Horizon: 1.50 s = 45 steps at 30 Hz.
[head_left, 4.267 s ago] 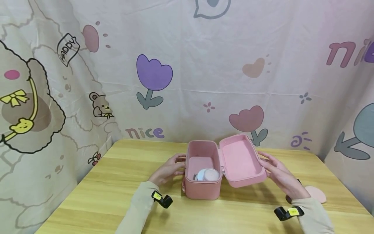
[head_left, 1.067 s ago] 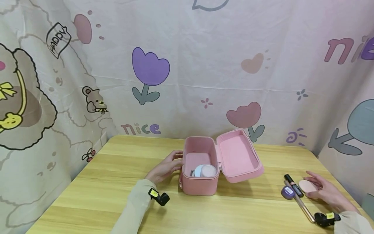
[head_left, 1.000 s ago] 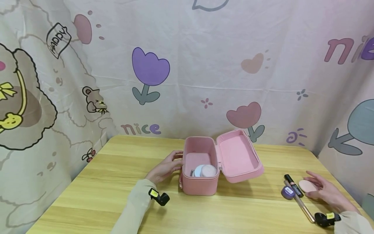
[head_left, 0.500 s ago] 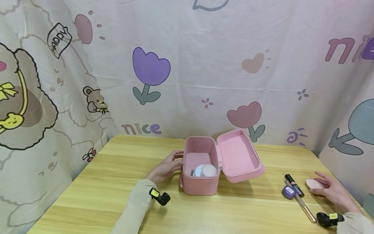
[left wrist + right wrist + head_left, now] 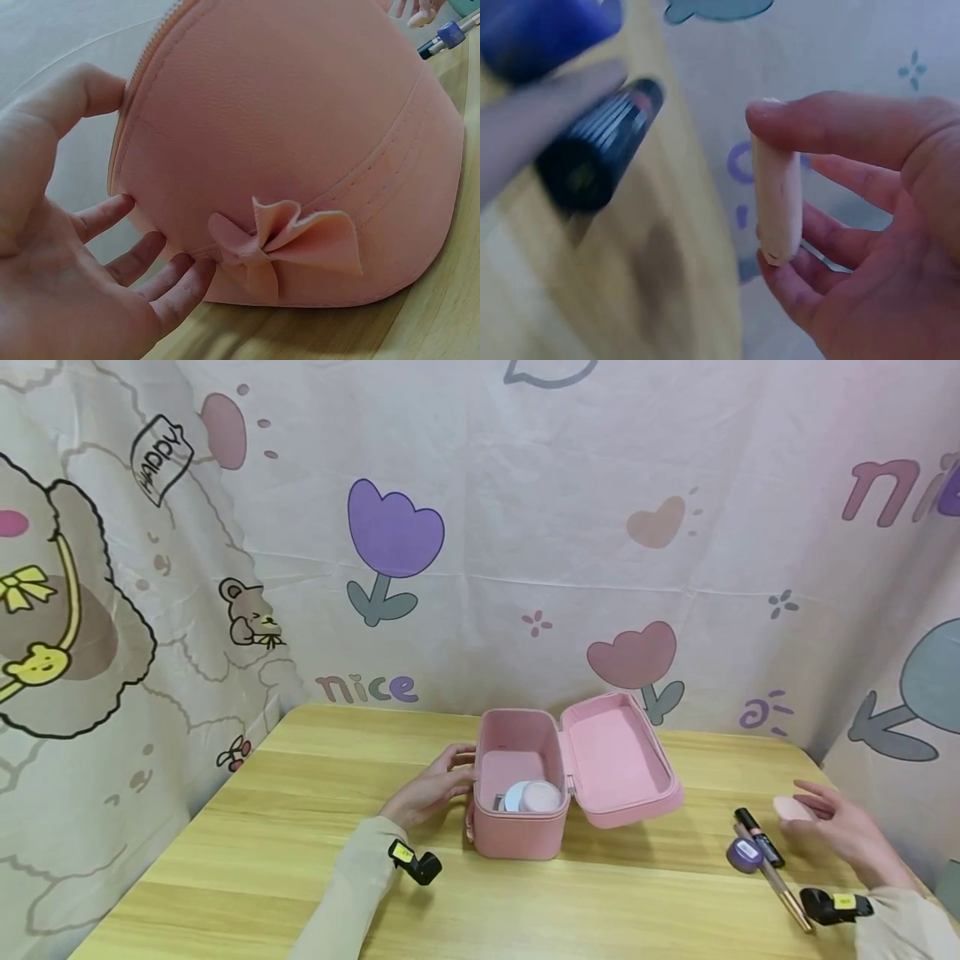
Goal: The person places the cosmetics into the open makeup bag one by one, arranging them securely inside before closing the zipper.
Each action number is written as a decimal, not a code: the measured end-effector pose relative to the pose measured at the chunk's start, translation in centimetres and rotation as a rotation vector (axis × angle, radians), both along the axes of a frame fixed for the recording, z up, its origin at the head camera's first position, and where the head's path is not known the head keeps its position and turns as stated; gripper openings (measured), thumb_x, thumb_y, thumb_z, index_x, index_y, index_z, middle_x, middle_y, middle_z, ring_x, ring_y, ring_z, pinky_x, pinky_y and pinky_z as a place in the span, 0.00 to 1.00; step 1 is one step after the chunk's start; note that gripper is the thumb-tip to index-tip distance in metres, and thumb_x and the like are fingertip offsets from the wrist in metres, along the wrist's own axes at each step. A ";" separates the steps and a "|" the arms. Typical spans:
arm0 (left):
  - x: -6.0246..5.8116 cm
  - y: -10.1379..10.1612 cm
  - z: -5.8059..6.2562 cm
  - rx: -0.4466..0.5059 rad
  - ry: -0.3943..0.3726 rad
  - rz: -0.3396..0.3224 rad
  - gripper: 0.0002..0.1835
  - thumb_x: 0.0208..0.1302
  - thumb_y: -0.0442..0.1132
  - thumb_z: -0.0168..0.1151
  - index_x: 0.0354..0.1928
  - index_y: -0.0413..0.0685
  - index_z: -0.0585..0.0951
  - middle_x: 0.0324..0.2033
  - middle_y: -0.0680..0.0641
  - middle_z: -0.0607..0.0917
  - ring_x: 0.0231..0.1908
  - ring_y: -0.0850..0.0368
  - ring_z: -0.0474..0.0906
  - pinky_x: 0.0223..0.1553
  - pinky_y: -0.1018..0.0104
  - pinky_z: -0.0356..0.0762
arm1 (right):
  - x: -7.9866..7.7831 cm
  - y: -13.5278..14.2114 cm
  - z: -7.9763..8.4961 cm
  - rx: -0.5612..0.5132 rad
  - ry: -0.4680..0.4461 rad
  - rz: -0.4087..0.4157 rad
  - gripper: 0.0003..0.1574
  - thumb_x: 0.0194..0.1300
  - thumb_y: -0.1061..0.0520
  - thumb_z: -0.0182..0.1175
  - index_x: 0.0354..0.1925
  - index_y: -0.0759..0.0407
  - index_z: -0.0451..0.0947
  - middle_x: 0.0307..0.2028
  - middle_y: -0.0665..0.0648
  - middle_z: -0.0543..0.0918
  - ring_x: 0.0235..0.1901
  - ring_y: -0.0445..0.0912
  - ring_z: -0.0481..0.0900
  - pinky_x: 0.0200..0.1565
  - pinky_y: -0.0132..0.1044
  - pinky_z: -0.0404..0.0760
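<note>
Pinching pale disc (image 5: 778,199), prob. sponge, w/ R hand (image 5: 851,833).

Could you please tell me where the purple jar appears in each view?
Head: the purple jar, lower right.
Left wrist: the purple jar, small, near the top right corner.
Right wrist: the purple jar, blurred, in the top left corner.
Shared landmark: the dark tube beside it.

Your head view is softly, evenly lit, a faint shadow falling right of the box (image 5: 519,837). Your left wrist view is dimmer; your right wrist view blurs the jar (image 5: 544,34) and tube (image 5: 592,150).
</note>
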<state>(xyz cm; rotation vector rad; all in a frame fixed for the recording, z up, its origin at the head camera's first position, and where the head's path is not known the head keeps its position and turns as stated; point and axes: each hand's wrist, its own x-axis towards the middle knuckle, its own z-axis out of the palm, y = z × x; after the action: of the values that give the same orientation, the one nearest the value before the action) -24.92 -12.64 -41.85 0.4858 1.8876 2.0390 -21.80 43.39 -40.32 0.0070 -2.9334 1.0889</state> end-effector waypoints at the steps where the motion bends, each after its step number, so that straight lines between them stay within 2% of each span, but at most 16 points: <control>1: 0.0 0.0 0.0 -0.002 -0.001 0.000 0.34 0.65 0.37 0.57 0.69 0.37 0.54 0.68 0.29 0.51 0.65 0.32 0.56 0.66 0.48 0.58 | 0.0 -0.3 0.3 -0.004 0.002 0.008 0.54 0.63 0.55 0.65 0.68 0.81 0.44 0.62 0.85 0.56 0.56 0.74 0.63 0.42 0.38 0.71; 3: 0.0 0.0 0.0 -0.005 -0.002 0.002 0.34 0.65 0.37 0.57 0.68 0.37 0.54 0.68 0.29 0.52 0.65 0.32 0.57 0.65 0.48 0.58 | 0.2 -0.7 0.9 -0.009 0.015 0.014 0.53 0.63 0.55 0.64 0.68 0.80 0.44 0.62 0.85 0.56 0.55 0.70 0.67 0.42 0.37 0.72; 6: 0.0 0.0 0.0 -0.008 -0.002 0.005 0.34 0.65 0.37 0.57 0.68 0.37 0.54 0.68 0.30 0.52 0.65 0.32 0.57 0.65 0.48 0.59 | 0.5 -1.4 2.0 -0.016 0.046 0.027 0.51 0.65 0.53 0.63 0.68 0.79 0.46 0.62 0.85 0.56 0.54 0.69 0.67 0.40 0.35 0.71; 12: -0.1 0.0 0.0 -0.014 -0.002 0.004 0.34 0.65 0.37 0.57 0.68 0.38 0.54 0.68 0.30 0.52 0.65 0.32 0.56 0.66 0.48 0.58 | 1.2 -3.7 4.3 -0.014 0.082 0.029 0.51 0.67 0.49 0.61 0.69 0.77 0.46 0.63 0.84 0.56 0.56 0.75 0.60 0.44 0.58 0.72; 13: 0.0 0.0 0.0 -0.014 -0.002 0.003 0.34 0.65 0.37 0.57 0.69 0.38 0.54 0.68 0.30 0.51 0.66 0.32 0.56 0.66 0.48 0.58 | 1.3 -4.1 4.6 -0.009 0.093 0.032 0.51 0.67 0.49 0.61 0.70 0.77 0.46 0.63 0.84 0.56 0.57 0.75 0.60 0.44 0.57 0.73; 16: 0.0 0.0 0.0 -0.015 -0.003 0.003 0.35 0.65 0.37 0.57 0.69 0.38 0.54 0.69 0.30 0.51 0.66 0.32 0.56 0.66 0.48 0.58 | 1.4 -5.2 5.4 0.009 0.162 0.050 0.49 0.64 0.52 0.64 0.69 0.76 0.51 0.62 0.83 0.60 0.55 0.75 0.64 0.41 0.41 0.76; 19: 0.0 -0.1 0.0 -0.016 -0.003 0.005 0.35 0.65 0.37 0.57 0.69 0.39 0.53 0.69 0.31 0.51 0.66 0.32 0.56 0.66 0.48 0.58 | 1.6 -6.3 5.8 0.023 0.214 0.061 0.47 0.62 0.55 0.66 0.68 0.77 0.54 0.61 0.82 0.62 0.53 0.76 0.67 0.34 0.27 0.71; 25: 0.0 -0.1 0.0 -0.017 -0.002 0.004 0.34 0.66 0.36 0.55 0.69 0.38 0.53 0.68 0.31 0.52 0.65 0.32 0.56 0.66 0.48 0.58 | 1.9 -8.2 6.2 0.011 0.261 0.089 0.47 0.59 0.58 0.68 0.68 0.75 0.57 0.60 0.81 0.65 0.52 0.74 0.67 0.35 0.24 0.69; 27: 0.0 -0.1 0.0 -0.018 -0.003 0.003 0.33 0.66 0.36 0.55 0.69 0.38 0.53 0.69 0.31 0.52 0.66 0.32 0.56 0.66 0.48 0.57 | 2.0 -8.8 6.4 0.003 0.284 0.104 0.48 0.58 0.59 0.69 0.68 0.74 0.57 0.60 0.80 0.66 0.53 0.73 0.67 0.38 0.27 0.72; 30: 0.0 -0.1 0.0 -0.021 -0.002 0.004 0.33 0.67 0.36 0.54 0.69 0.39 0.53 0.69 0.31 0.52 0.66 0.32 0.55 0.66 0.48 0.57 | 2.1 -9.6 6.7 0.003 0.305 0.123 0.48 0.58 0.60 0.69 0.68 0.74 0.56 0.60 0.80 0.66 0.53 0.73 0.67 0.45 0.47 0.76; 32: 0.0 -0.1 0.1 -0.018 -0.001 0.001 0.34 0.66 0.36 0.55 0.69 0.38 0.53 0.69 0.31 0.52 0.66 0.32 0.55 0.66 0.48 0.58 | 2.2 -9.9 6.9 0.018 0.327 0.129 0.47 0.57 0.61 0.69 0.67 0.75 0.58 0.59 0.79 0.67 0.52 0.72 0.68 0.46 0.50 0.75; 33: 0.0 -0.1 0.1 -0.014 -0.002 0.001 0.33 0.66 0.36 0.55 0.69 0.38 0.53 0.69 0.31 0.52 0.66 0.32 0.56 0.66 0.48 0.58 | 2.3 -10.1 7.0 0.030 0.342 0.132 0.46 0.57 0.61 0.69 0.67 0.74 0.59 0.59 0.79 0.68 0.52 0.70 0.68 0.47 0.49 0.75; 35: 0.0 -0.1 0.2 -0.005 -0.008 0.001 0.33 0.67 0.35 0.54 0.69 0.37 0.53 0.69 0.30 0.52 0.65 0.32 0.56 0.66 0.48 0.58 | 2.4 -10.4 7.2 0.042 0.381 0.145 0.45 0.55 0.61 0.70 0.65 0.75 0.62 0.57 0.78 0.70 0.50 0.66 0.70 0.46 0.34 0.73; 38: 0.0 -0.1 0.2 0.004 -0.019 0.001 0.32 0.66 0.33 0.53 0.69 0.36 0.54 0.69 0.30 0.51 0.65 0.32 0.56 0.66 0.48 0.58 | 2.6 -10.7 7.4 0.048 0.448 0.168 0.43 0.53 0.62 0.72 0.62 0.74 0.66 0.54 0.76 0.74 0.48 0.43 0.72 0.40 0.16 0.65; 42: 0.0 -0.1 0.2 0.000 -0.031 0.003 0.32 0.66 0.33 0.53 0.69 0.37 0.54 0.69 0.30 0.51 0.66 0.33 0.56 0.66 0.49 0.58 | 2.8 -11.2 7.6 0.022 0.509 0.202 0.42 0.50 0.64 0.73 0.61 0.74 0.68 0.52 0.75 0.77 0.43 0.20 0.63 0.42 0.12 0.64; 45: 0.0 0.0 0.2 -0.001 -0.032 0.006 0.33 0.66 0.33 0.53 0.69 0.37 0.54 0.69 0.30 0.52 0.66 0.33 0.56 0.66 0.49 0.58 | 2.9 -11.5 7.6 0.009 0.522 0.211 0.42 0.50 0.63 0.73 0.61 0.74 0.68 0.51 0.74 0.77 0.44 0.18 0.62 0.42 0.12 0.64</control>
<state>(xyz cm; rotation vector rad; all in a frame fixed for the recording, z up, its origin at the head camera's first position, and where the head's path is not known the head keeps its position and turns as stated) -24.88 -12.67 -41.61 0.4447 1.8740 2.0369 -18.92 31.85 -32.68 0.5262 -2.5017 0.9177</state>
